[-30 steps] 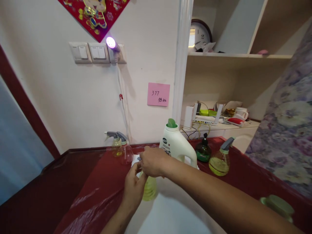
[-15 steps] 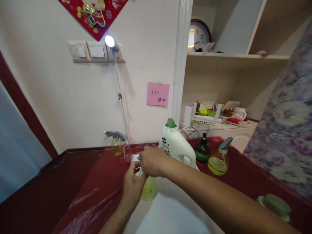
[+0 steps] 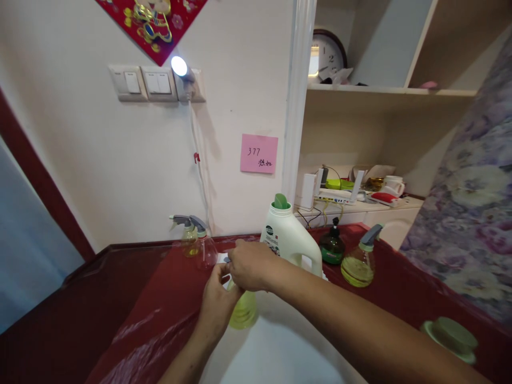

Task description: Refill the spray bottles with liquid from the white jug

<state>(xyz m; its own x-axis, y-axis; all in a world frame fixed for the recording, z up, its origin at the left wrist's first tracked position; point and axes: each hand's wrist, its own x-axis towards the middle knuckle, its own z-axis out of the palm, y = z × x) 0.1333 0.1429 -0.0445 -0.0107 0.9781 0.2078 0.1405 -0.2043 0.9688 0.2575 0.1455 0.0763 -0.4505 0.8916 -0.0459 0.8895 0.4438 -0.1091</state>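
Observation:
A clear spray bottle (image 3: 244, 311) with yellow liquid stands upright on a white surface (image 3: 280, 346) in front of me. My left hand (image 3: 218, 290) is closed around its neck, thumb and fingers pinching. From above, my right hand (image 3: 253, 265) wraps over the bottle's top. Only a bit of the grey spray head (image 3: 227, 260) shows by the fingers; the rest of the top is hidden. Just behind my right hand stands a pale green detergent jug (image 3: 290, 234), its mouth uncapped, with a green spout inside.
Two spray bottles (image 3: 206, 250) stand at the back left on the red table cover (image 3: 168, 298). A dark pump bottle (image 3: 333, 245) and another spray bottle (image 3: 359, 265) stand to the right. A green cap (image 3: 451, 337) lies at the near right. A router (image 3: 336, 194) sits on the shelf behind.

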